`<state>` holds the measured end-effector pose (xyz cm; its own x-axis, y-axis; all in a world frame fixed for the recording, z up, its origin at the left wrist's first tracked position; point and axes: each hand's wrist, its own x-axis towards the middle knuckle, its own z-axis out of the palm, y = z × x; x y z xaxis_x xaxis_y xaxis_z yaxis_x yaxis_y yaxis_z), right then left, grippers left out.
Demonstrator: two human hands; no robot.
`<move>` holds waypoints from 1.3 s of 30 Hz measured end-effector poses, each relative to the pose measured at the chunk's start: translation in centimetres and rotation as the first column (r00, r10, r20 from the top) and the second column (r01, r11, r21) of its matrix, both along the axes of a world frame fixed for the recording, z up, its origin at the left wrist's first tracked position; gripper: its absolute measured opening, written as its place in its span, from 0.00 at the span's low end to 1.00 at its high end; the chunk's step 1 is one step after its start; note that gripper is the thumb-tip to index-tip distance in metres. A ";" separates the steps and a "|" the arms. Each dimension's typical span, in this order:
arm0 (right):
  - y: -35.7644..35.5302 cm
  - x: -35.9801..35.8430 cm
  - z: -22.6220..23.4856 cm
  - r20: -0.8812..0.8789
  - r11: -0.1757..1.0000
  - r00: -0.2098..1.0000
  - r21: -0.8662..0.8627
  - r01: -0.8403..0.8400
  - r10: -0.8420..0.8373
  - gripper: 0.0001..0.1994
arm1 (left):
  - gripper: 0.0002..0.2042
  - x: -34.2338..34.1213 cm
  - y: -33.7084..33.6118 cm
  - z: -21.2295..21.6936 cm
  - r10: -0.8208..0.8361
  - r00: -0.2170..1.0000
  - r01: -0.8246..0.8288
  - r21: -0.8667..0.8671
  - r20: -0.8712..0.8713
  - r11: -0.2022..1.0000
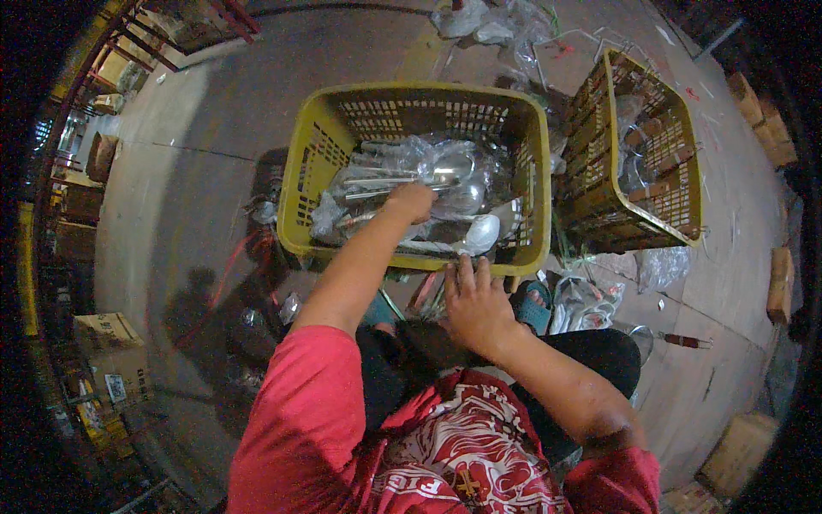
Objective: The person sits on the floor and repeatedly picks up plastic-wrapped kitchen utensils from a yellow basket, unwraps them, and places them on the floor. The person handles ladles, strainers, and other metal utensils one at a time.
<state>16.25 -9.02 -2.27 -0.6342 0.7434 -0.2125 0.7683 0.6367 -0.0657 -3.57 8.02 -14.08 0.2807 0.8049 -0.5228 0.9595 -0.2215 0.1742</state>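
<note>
Our left hand [413,202] reaches into the yellow crate [318,154] and closes on bagged spoons [454,176] there, we cannot tell how firmly, while our right hand [473,304], fingers spread, rests by the near rim, seemingly for balance.

red short-sleeved t-shirt [360,428], white and dark red graphic print across the front, small gold emblem low on it. dark black trousers [591,355] over the legs. bare forearms, left hand [411,202] and right hand [473,304] ungloved. teal sandal [535,307] on one foot.
</note>
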 end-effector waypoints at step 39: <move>5.8 -4.0 5.4 -0.629 0.977 0.777 -0.173 -0.123 -0.013 0.28 | 0.19 -2.3 -16.6 30.3 -0.138 0.013 -0.940 0.060 0.990 0.337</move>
<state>12.30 -3.19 3.18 -0.7158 0.6897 0.1092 0.4780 0.5979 -0.6435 -5.82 -8.61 16.19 -0.5740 0.7193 0.3913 0.1616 -0.3690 0.9153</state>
